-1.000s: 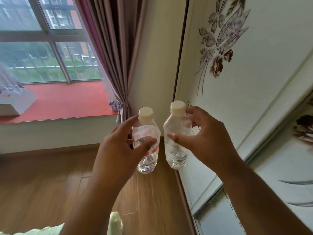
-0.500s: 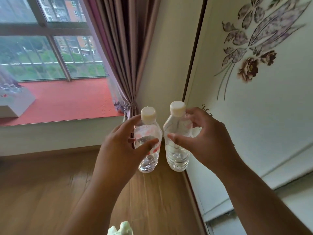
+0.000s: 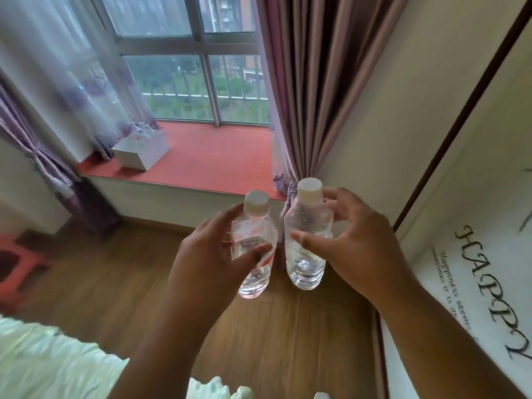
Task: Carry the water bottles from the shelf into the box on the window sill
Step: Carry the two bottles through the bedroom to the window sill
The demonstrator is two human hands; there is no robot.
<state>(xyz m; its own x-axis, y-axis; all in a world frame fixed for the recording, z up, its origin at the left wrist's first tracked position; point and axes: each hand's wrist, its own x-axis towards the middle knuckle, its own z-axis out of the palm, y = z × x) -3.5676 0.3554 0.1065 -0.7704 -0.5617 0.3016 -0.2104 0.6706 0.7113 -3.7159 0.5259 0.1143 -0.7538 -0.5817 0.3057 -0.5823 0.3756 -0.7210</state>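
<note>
I hold two clear water bottles with white caps upright in front of me. My left hand [image 3: 207,254] grips the left bottle [image 3: 254,240], which has a red and white label. The right bottle [image 3: 306,228] is gripped by my right hand [image 3: 354,243], thumb in front and fingers behind. A white box [image 3: 144,152] stands on the red window sill [image 3: 213,156] at the far left, partly behind a sheer curtain, with several bottle tops showing in it. Both bottles hang over the wooden floor, well short of the box.
A mauve curtain [image 3: 313,96] hangs at the sill's right end. A white wardrobe door [image 3: 472,226] with "HAPPY" lettering fills the right side. Pale green bedding [image 3: 51,361] lies at the lower left, and a red stool [image 3: 20,263] stands at the left edge.
The view has swung left toward the window, bringing the box and more of the sill into sight. Both hands keep the same grip on the bottles.
</note>
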